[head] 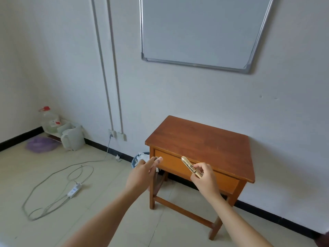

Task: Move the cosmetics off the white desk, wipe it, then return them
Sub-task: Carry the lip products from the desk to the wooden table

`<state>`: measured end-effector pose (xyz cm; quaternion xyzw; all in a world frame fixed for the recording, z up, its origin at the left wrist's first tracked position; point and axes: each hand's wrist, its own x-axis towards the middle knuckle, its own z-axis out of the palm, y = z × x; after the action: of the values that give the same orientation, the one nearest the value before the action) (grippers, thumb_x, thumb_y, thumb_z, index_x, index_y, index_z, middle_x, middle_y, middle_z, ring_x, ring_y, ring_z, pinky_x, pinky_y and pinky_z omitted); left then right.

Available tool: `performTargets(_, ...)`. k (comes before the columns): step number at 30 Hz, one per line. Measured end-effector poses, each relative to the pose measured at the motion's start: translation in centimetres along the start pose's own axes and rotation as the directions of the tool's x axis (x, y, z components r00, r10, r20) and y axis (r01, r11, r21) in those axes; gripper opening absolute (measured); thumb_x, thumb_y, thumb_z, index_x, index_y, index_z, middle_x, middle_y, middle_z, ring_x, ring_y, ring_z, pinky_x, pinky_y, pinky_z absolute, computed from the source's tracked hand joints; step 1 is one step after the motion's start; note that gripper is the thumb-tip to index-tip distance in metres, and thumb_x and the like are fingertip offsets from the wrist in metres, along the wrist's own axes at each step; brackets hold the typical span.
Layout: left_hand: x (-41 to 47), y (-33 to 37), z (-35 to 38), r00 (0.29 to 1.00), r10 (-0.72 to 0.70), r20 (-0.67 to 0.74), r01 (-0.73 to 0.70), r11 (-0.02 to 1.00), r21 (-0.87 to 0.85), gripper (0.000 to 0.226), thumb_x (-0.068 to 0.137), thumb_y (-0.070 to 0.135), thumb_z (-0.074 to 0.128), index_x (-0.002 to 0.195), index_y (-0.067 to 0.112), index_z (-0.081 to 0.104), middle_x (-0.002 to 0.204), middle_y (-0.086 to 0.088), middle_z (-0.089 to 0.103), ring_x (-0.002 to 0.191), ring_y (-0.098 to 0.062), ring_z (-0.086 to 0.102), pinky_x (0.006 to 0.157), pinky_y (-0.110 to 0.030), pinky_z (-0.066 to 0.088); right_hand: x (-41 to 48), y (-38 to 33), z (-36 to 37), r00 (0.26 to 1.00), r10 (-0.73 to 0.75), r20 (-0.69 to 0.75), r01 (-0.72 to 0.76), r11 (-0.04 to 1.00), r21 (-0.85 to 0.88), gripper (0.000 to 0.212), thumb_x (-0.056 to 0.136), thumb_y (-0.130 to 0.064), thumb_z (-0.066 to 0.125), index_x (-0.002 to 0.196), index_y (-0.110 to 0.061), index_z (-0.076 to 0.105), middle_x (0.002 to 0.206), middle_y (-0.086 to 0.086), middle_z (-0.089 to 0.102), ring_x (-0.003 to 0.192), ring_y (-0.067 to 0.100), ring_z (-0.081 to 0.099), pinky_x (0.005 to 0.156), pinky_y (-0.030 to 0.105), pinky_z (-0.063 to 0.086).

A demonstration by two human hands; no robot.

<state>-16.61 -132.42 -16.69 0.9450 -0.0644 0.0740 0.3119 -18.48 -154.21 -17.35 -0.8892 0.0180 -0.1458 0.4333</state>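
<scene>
Gold cosmetic tube (191,167): pinched in right hand (204,177), long axis slanted up-left. Left hand (142,172): fingers extended, contents not discernible. Brown wooden worktop (201,143): bare, just beyond both hands, right hand judged nearer.

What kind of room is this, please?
Probably a sparse office or study room: a whiteboard on the wall, a small wooden table with nothing on top, and a power strip on the tiled floor.

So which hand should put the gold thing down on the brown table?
Probably the right hand. It already holds the gold tube and hovers in front of the wooden table. The left hand seems to hold only something small and dark.
</scene>
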Motion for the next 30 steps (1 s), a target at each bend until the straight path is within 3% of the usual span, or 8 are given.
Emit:
performTargets(3, 5.5, -0.7, 0.1, 0.998, -0.06, -0.017, 0.059, 0.998, -0.038, 0.04, 0.096, 0.04, 0.03, 0.136, 0.038, 0.038, 0.11, -0.009, 0.052, 0.08, -0.013, 0.047, 0.069, -0.022, 0.043, 5.9, 0.6, 1.3, 1.0, 0.015, -0.009, -0.015, 1.0, 0.005, 0.025, 0.076, -0.003, 0.063, 0.092, -0.02, 0.055, 0.091, 0.002, 0.048, 0.07, 0.006, 0.043, 0.056, 0.009, 0.039)
performTargets(7, 10.2, -1.7, 2.0, 0.993, -0.088, 0.074, 0.091, 0.995, -0.04, 0.043, 0.096, 0.041, 0.028, 0.137, 0.031, 0.038, 0.116, -0.009, 0.051, 0.094, -0.018, 0.053, 0.083, -0.027, 0.049, 11.1, 2.2, 3.6, 0.999, 0.045, -0.018, -0.046, 0.998, -0.039, 0.025, 0.073, 0.001, 0.064, 0.095, -0.011, 0.059, 0.09, 0.002, 0.047, 0.068, 0.004, 0.043, 0.054, 0.013, 0.038)
performTargets(11, 15.7, -3.0, 4.3, 0.994, -0.073, 0.08, 0.079, 0.994, -0.08, 0.042, 0.095, 0.046, 0.027, 0.132, 0.033, 0.044, 0.103, -0.003, 0.052, 0.083, -0.012, 0.053, 0.07, -0.023, 0.045, 15.9, 3.8, 5.5, 0.995, 0.1, -0.018, -0.101, 0.993, -0.058, 0.025, 0.073, 0.002, 0.064, 0.093, -0.012, 0.058, 0.091, 0.003, 0.047, 0.07, 0.009, 0.043, 0.053, 0.013, 0.036)
performTargets(15, 22.5, -4.5, 6.8, 0.991, -0.079, 0.109, 0.084, 0.995, -0.046, 0.039, 0.098, 0.039, 0.029, 0.135, 0.033, 0.039, 0.108, -0.003, 0.054, 0.08, -0.014, 0.055, 0.072, -0.027, 0.051, 20.7, 5.2, 7.2, 0.988, 0.148, -0.042, -0.15, 0.987, -0.053, 0.024, 0.072, 0.0, 0.063, 0.091, -0.013, 0.058, 0.09, 0.002, 0.047, 0.075, 0.01, 0.044, 0.058, 0.009, 0.035)
performTargets(20, 32.6, -6.6, 8.6, 0.988, -0.059, 0.141, 0.066, 0.997, -0.048, 0.04, 0.096, 0.045, 0.027, 0.134, 0.038, 0.038, 0.097, 0.002, 0.049, 0.074, -0.01, 0.053, 0.063, -0.023, 0.045, 28.5, 6.0, 9.0, 0.976, 0.198, -0.094, -0.206, 0.975, -0.088, 0.022, 0.073, 0.0, 0.062, 0.089, -0.013, 0.058, 0.087, 0.0, 0.044, 0.073, 0.01, 0.045, 0.059, 0.008, 0.036)
performTargets(26, 43.3, -7.3, 9.9, 0.985, -0.02, 0.171, 0.03, 0.998, -0.055, 0.039, 0.097, 0.042, 0.027, 0.134, 0.038, 0.039, 0.096, 0.001, 0.048, 0.075, -0.015, 0.054, 0.067, -0.025, 0.042, 35.8, 6.6, 10.3, 0.944, 0.273, -0.187, -0.293, 0.951, -0.093, 0.023, 0.075, -0.001, 0.063, 0.093, -0.013, 0.058, 0.09, 0.002, 0.045, 0.066, 0.007, 0.045, 0.049, 0.013, 0.039)
performTargets(30, 45.4, -7.1, 13.2, 0.972, -0.023, 0.233, 0.037, 0.998, -0.054, 0.039, 0.096, 0.044, 0.026, 0.133, 0.038, 0.039, 0.095, 0.001, 0.049, 0.074, -0.013, 0.05, 0.066, -0.024, 0.041, 36.9, 8.7, 10.7, 0.928, 0.313, -0.2, -0.337, 0.937, -0.094, 0.023, 0.073, 0.001, 0.063, 0.093, -0.009, 0.059, 0.089, 0.002, 0.046, 0.068, 0.006, 0.044, 0.059, 0.009, 0.039)
